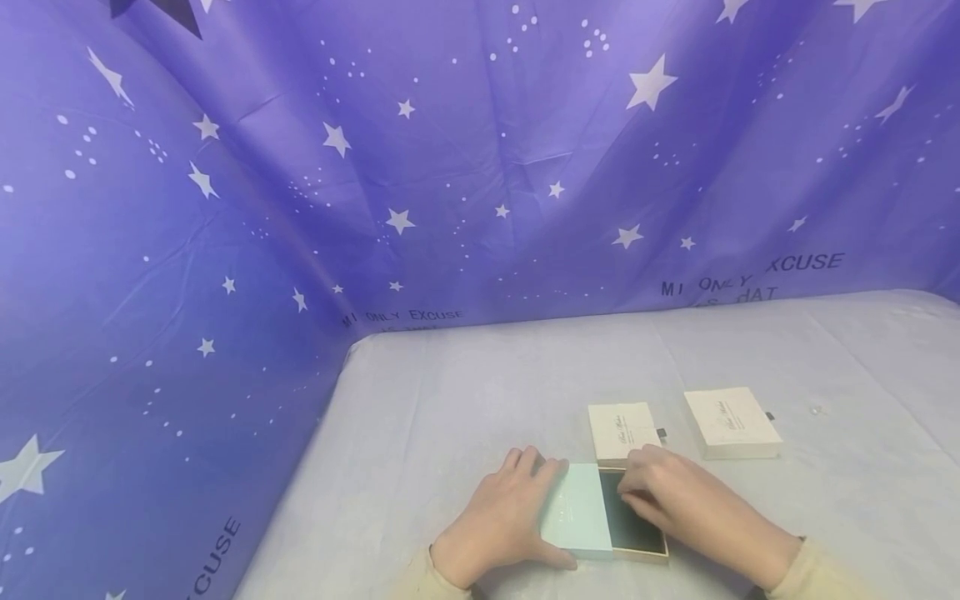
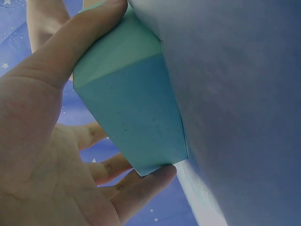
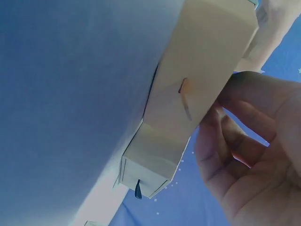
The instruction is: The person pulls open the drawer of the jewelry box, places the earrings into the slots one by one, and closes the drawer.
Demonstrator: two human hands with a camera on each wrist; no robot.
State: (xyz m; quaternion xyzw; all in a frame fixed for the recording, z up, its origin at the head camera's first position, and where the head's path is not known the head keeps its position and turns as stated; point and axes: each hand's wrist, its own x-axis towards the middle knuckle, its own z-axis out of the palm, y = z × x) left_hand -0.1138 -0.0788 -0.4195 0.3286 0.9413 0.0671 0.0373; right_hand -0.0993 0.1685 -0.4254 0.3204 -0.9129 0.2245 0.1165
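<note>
A mint-green sliding box (image 1: pixel 581 510) lies on the table, its drawer (image 1: pixel 630 529) pulled partway out to the right. The drawer has a dark lining and a cream front. My left hand (image 1: pixel 498 517) grips the green sleeve, thumb along the near side and fingers at the far side; the left wrist view shows the sleeve's end (image 2: pixel 131 117) between them. Over the drawer, my right hand (image 1: pixel 671 492) has curled fingers, their tips inside behind the drawer wall (image 3: pixel 207 56). Whether they pinch anything in there I cannot tell. A small ribbon tab (image 3: pixel 185 96) hangs on the drawer front.
Just beyond the green box sits a white box (image 1: pixel 622 427) with a dark pull tab (image 1: pixel 662 432). Another white box (image 1: pixel 732 421) stands farther right. A tiny clear object (image 1: pixel 817 410) lies right of it. A purple star-patterned curtain (image 1: pixel 480 167) hangs behind the table (image 1: pixel 450 392).
</note>
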